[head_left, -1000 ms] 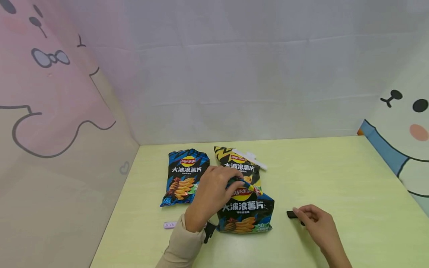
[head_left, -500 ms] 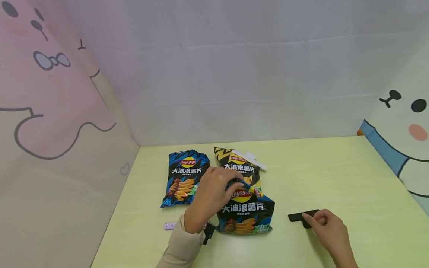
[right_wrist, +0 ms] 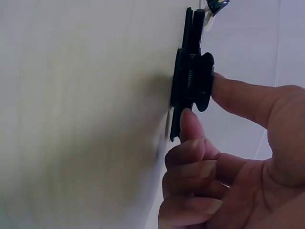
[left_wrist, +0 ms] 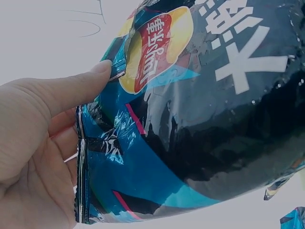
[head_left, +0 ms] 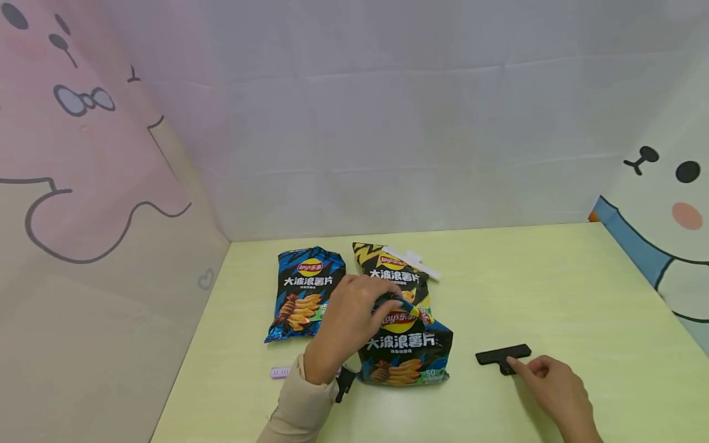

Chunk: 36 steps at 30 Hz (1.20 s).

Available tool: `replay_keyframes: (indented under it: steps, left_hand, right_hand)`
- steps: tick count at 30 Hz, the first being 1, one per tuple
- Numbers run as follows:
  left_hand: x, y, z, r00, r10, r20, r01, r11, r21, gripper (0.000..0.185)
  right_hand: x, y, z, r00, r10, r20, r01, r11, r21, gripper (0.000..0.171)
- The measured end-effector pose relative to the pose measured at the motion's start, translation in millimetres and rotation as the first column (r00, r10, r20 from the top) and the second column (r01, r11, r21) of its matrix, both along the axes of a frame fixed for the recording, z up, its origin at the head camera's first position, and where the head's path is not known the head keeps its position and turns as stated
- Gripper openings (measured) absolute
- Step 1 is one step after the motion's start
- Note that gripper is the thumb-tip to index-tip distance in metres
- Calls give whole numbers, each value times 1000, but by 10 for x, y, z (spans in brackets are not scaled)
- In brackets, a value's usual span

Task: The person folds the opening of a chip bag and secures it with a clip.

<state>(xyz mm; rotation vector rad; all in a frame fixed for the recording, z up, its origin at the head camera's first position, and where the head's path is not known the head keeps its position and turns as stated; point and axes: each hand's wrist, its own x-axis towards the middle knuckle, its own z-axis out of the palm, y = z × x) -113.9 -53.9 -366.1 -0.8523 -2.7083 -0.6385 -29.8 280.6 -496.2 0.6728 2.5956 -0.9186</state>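
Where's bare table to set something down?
Biggest patch: table right of the yellow bag and white clip, behind the black clip and right hand. Smaller: between the front bag and black clip. Crowded: left-centre, where the blue bag, yellow bag, front bag, left hand and purple strip sit close.

"Lay's" and "大波浪薯片" mark rear bags (head_left: 304, 292) and front bag (head_left: 408, 360) (also "50")

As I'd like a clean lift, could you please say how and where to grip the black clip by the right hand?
I'd pinch the black clip by its short handle, from the near side, where the right hand is: the handle juts that way, midway along the long bar.
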Motion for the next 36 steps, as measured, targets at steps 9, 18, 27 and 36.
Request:
replay_keyframes:
  steps: [9, 18, 27, 36]
  left_hand:
    - [19, -1, 3, 1000, -2, 3, 2, 1000, 3, 13]
    - [36, -1, 9, 1000, 3, 10, -3, 1000, 3, 13]
    - [36, -1, 2, 1000, 8, 8, -8, 1000, 4, 14]
    - [36, -3, 3, 1000, 4, 11, -4, 1000, 15, 13]
  right_hand:
    - [-15, 10, 0, 995, 64, -78, -66, 997, -28, 41]
    - [-20, -3, 52, 989, 61, -134, -70, 996, -59, 31]
    - [-33, -99, 140, 975, 22, -223, -42, 995, -88, 25]
    - [-14, -234, 240, 913, -21, -408, -16, 996, -87, 33]
